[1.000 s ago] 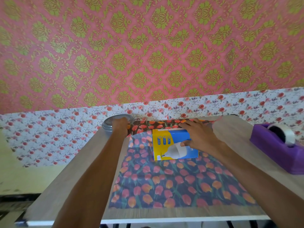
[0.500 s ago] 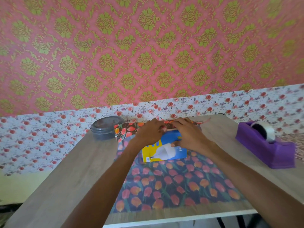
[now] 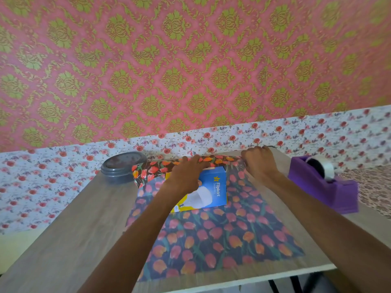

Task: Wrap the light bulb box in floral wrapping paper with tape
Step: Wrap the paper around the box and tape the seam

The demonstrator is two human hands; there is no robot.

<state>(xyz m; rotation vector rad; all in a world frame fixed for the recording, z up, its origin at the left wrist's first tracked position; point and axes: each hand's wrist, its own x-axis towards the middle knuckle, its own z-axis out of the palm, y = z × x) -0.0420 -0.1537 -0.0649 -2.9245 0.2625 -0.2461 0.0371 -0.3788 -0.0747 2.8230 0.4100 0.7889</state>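
Gripping the wrapping paper (image 3: 211,240) beside the box (image 3: 213,187), right fingers (image 3: 250,154) curl; left fingers (image 3: 193,162) lie straight over both.

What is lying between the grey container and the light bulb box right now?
In the head view, only the curled-up edge of the floral wrapping paper lies between the grey container and the light bulb box.
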